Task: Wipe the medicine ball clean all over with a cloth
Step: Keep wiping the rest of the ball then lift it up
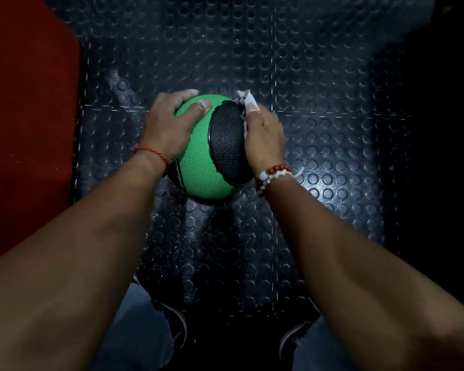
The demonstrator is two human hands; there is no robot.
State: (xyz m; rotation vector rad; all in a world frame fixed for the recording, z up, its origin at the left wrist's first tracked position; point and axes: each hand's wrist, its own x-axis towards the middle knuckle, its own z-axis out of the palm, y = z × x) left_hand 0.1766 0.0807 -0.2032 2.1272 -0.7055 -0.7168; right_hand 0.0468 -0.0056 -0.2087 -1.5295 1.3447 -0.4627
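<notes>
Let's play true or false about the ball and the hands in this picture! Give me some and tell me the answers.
1. The medicine ball is green with a black patch. True.
2. The cloth is blue. False: it is white.
3. The left hand grips the ball. True.
4. The left hand holds the cloth. False: the right hand holds it against the ball.

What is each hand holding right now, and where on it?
The left hand grips the medicine ball's upper left side; right hand holds a bunched white cloth against its right side.
</notes>
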